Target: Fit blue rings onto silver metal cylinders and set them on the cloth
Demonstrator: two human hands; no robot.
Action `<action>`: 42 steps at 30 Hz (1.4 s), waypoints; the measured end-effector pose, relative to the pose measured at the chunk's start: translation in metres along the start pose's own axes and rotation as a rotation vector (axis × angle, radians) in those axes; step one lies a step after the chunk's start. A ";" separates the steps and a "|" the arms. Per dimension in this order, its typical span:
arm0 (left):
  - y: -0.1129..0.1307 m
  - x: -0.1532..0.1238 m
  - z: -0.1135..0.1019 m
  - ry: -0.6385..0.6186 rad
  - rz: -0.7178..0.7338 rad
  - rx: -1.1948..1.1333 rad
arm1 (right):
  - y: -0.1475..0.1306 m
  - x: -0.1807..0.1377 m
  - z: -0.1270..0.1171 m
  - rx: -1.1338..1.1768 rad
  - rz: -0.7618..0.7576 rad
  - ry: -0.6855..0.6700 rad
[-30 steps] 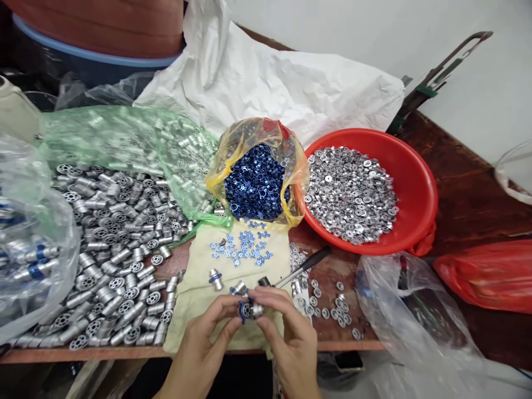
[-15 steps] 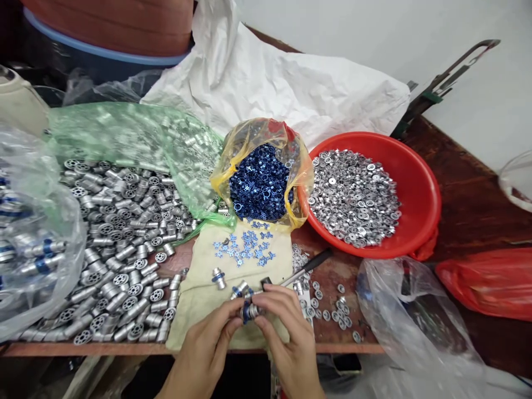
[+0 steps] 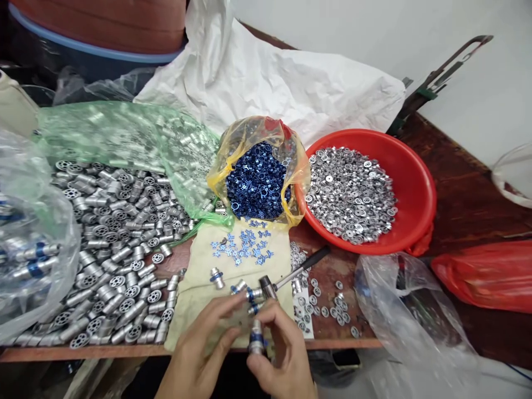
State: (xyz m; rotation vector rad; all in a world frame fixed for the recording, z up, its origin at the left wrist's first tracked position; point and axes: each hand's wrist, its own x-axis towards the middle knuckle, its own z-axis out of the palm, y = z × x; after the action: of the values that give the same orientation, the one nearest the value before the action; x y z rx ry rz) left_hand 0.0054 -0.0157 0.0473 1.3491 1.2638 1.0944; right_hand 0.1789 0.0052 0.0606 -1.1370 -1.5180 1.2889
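Note:
My right hand (image 3: 280, 354) grips a small silver cylinder with a blue ring (image 3: 256, 337), held upright near the table's front edge. Beside it my left hand (image 3: 203, 349) has its fingers half curled, fingertips close to the cylinder; I cannot see anything in them. Both hands hover over a beige cloth (image 3: 195, 288). On the cloth lie small blue star-shaped pieces (image 3: 243, 249), a few assembled cylinders (image 3: 216, 277) and a small hammer (image 3: 291, 271).
A pile of silver cylinders (image 3: 116, 244) covers the left. A yellow bag of blue rings (image 3: 257, 177) sits behind the cloth, a red bowl (image 3: 415, 183) of silver discs to its right. Loose discs (image 3: 332, 310), clear bags (image 3: 399, 310), a red bag (image 3: 486, 274).
The cylinder was held flat between both hands at the cloth. Now my right hand holds it upright, lower and nearer to me, and my left hand has loosened from it.

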 end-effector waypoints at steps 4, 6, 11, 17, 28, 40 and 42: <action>0.000 0.000 0.008 -0.202 -0.445 -0.544 | 0.002 -0.008 -0.006 -0.484 -0.319 -0.015; 0.000 0.003 0.010 -0.198 -0.481 -0.626 | 0.008 -0.009 -0.024 -0.634 -0.327 -0.063; 0.004 0.009 0.009 -0.016 -0.424 -0.495 | 0.046 0.004 -0.098 -1.004 -0.046 0.355; 0.010 0.009 0.011 -0.014 -0.443 -0.549 | 0.071 0.017 -0.135 -1.038 -0.039 0.398; 0.003 0.013 0.014 -0.018 -0.387 -0.513 | -0.005 0.014 -0.004 -0.164 -0.234 0.121; 0.003 0.011 0.007 0.024 -0.393 -0.479 | 0.002 0.017 0.005 0.061 -0.089 0.112; 0.006 0.010 0.008 0.052 -0.429 -0.487 | 0.002 0.018 0.005 0.056 -0.087 0.097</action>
State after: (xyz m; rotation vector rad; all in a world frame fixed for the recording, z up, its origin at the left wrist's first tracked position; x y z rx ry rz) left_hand 0.0150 -0.0061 0.0522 0.6523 1.1550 1.0425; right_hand 0.1702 0.0212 0.0587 -1.0702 -1.4360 1.1937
